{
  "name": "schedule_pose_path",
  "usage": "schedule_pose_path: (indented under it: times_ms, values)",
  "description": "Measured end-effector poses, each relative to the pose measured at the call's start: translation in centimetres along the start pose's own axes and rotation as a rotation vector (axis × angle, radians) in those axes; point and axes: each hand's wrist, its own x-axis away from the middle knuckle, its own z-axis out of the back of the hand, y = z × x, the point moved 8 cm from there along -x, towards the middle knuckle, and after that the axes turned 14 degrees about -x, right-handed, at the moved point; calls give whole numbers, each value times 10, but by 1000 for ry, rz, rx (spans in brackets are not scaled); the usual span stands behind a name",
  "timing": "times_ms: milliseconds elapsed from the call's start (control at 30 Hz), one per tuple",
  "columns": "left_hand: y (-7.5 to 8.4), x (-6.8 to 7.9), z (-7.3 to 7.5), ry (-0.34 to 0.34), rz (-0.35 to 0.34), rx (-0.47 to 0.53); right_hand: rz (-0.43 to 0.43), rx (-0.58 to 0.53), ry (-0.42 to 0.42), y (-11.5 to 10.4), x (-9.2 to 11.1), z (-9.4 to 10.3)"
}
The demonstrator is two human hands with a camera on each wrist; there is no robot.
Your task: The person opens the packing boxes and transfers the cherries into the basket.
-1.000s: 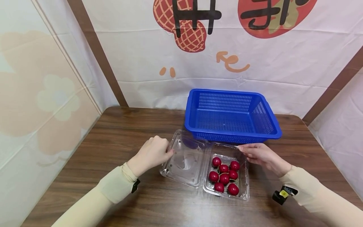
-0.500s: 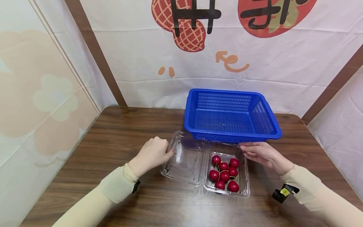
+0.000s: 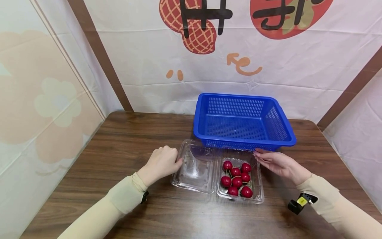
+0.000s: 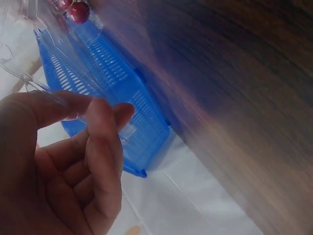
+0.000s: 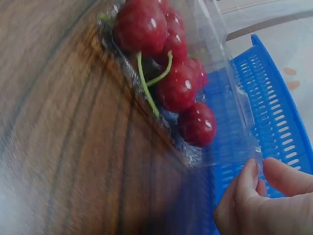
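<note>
On the tabletop (image 3: pixel 137 132), the basket (image 3: pixel 235 105) stands just beyond your open box (image 3: pixel 257 198); your left hand (image 3: pixel 162 162) pinches its lid (image 3: pixel 194 166), your right hand (image 3: pixel 277 162) its far right corner. Raising one side faster could roll the cherries (image 3: pixel 237 181) from its right half.

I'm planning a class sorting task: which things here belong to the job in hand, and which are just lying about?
Job, apparently:
open box, held by left hand and right hand
cherries, inside it
basket, likely, behind it

Just about:
table
printed cloth
</note>
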Motion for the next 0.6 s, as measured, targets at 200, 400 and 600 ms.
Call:
schedule_pose_path:
  times_ms: [200,400,600]
  values:
    - [0,1,-4,5,5,-38,-21,-81,16,5,2,3]
    - [3,2,-11,-3,7,-45,-41,-35,92,10,1,7]
    - [9,3,-19,-23,-2,-63,-58,63,117,12,2,8]
